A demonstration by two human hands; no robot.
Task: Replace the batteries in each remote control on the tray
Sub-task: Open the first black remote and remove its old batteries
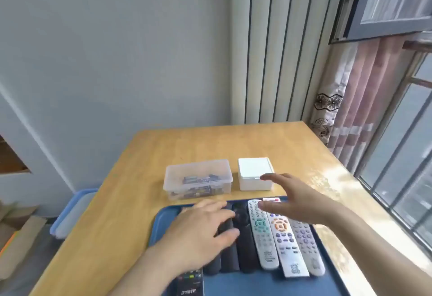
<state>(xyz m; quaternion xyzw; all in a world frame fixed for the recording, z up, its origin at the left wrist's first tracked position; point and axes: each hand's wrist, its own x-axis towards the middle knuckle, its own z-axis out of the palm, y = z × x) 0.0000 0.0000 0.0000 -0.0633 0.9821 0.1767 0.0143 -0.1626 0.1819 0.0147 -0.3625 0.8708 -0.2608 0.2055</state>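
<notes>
A blue tray [161, 223] at the table's near edge holds several remote controls side by side: black ones [245, 246] on the left, three light grey ones [264, 237] on the right. My left hand [198, 230] lies spread on the black remotes, fingers relaxed, gripping nothing. My right hand [297, 197] hovers open above the far ends of the grey remotes, fingers pointing left, close to a white lidded box [254, 172]. A clear plastic box [197, 179] holding batteries stands behind the tray.
The wooden table [210, 144] sits in a corner, with a wall behind and a window with a curtain [350, 99] on the right. A pale blue bin [72, 211] and cardboard lie on the floor at left.
</notes>
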